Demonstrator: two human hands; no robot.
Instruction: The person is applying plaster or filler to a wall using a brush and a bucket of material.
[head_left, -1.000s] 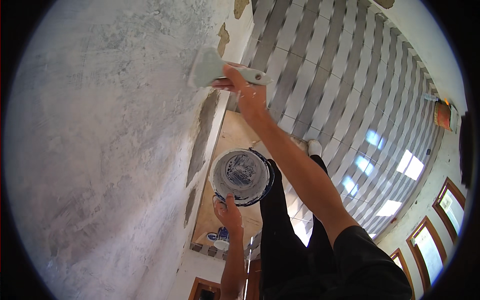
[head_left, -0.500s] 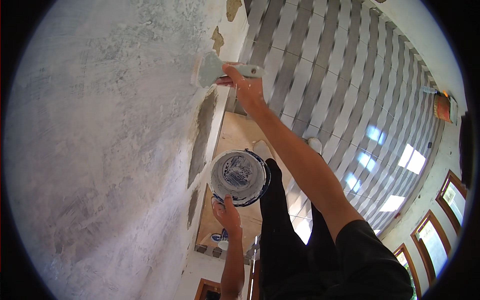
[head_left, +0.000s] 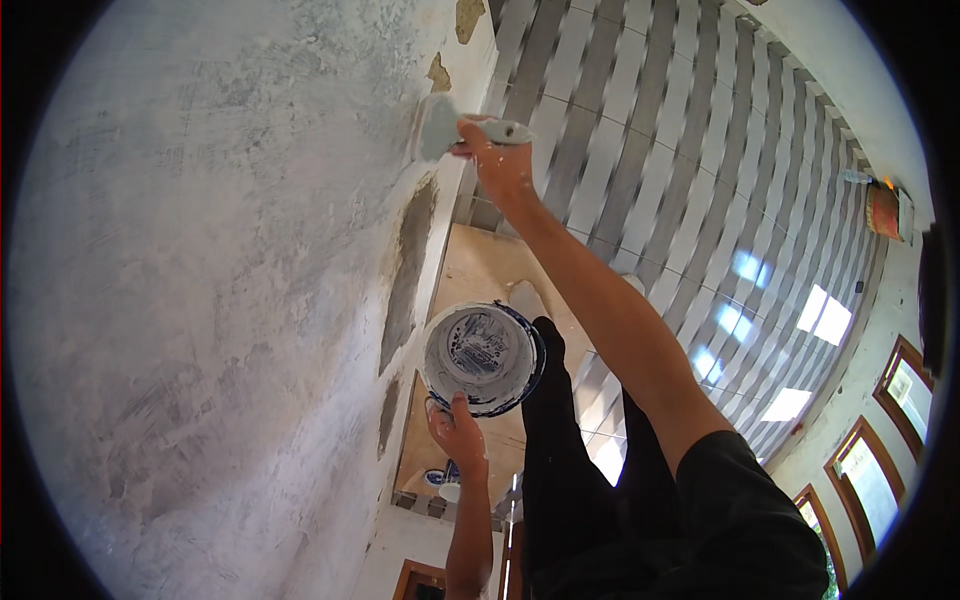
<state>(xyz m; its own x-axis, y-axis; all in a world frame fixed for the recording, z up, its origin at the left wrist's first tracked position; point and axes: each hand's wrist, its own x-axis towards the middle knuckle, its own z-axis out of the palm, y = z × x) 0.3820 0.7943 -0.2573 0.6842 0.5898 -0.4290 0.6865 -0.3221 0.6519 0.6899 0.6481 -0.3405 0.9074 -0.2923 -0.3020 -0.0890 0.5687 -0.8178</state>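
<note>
My right hand (head_left: 492, 160) grips the handle of a wide pale grey-green brush (head_left: 438, 125), its head at the mottled grey-white plastered wall (head_left: 200, 250), just below a flaked patch. My thumb lies over the handle and some fingers are hidden behind it. Lower down, my left hand (head_left: 455, 435) holds a white bucket (head_left: 435, 350) by its near rim. The bucket's inside is streaked with white over a dark bottom, and dark smears mark its outer rim. White flecks spot both hands.
Below me lie a tan board (head_left: 470, 260), where my feet stand, and a striped tile floor (head_left: 640, 150). A small container (head_left: 449, 490) sits on the board behind my left forearm. A reddish object (head_left: 885, 215) rests by the far right wall, near wood-framed windows (head_left: 865, 480).
The brush has shifted a little along the wall, dipping and then rising rightward with my right hand. My left hand and the bucket have barely moved.
</note>
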